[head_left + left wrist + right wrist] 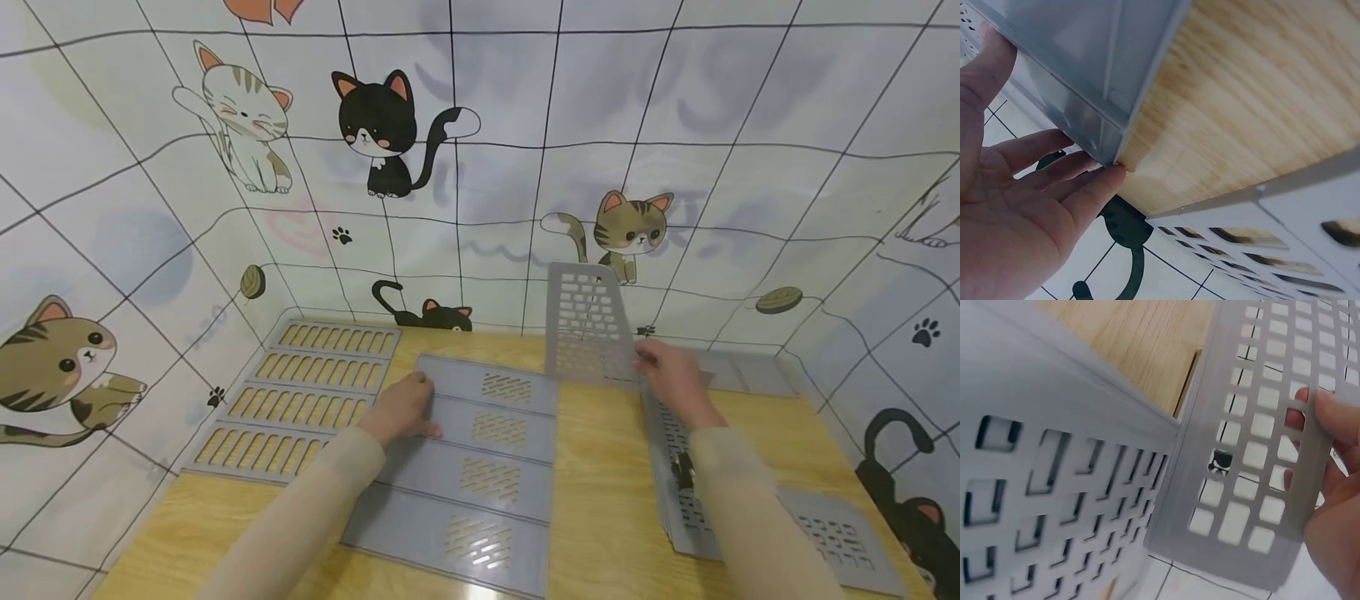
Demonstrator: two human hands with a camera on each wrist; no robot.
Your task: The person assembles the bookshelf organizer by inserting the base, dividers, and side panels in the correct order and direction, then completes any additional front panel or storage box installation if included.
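My right hand [671,379] pinches the side edge of an upright grey plastic panel [588,321] with rows of rectangular holes. In the right wrist view, the thumb is on its near face and fingers show through the holes behind. This panel meets a second perforated panel [1054,462] at a corner. My left hand [405,408] is at the far left corner of a large grey ribbed panel [450,454] with slanted slots. The left wrist view shows its thumb [988,65] on the panel and fairly straight fingers touching the panel's corner.
A slotted grey panel [300,392] is at the left of the wood-grain table [600,492]. Further grey pieces lie at right, one perforated [847,533] at the front and one plain [742,372] at the back. Cat-printed walls [510,183] enclose the table.
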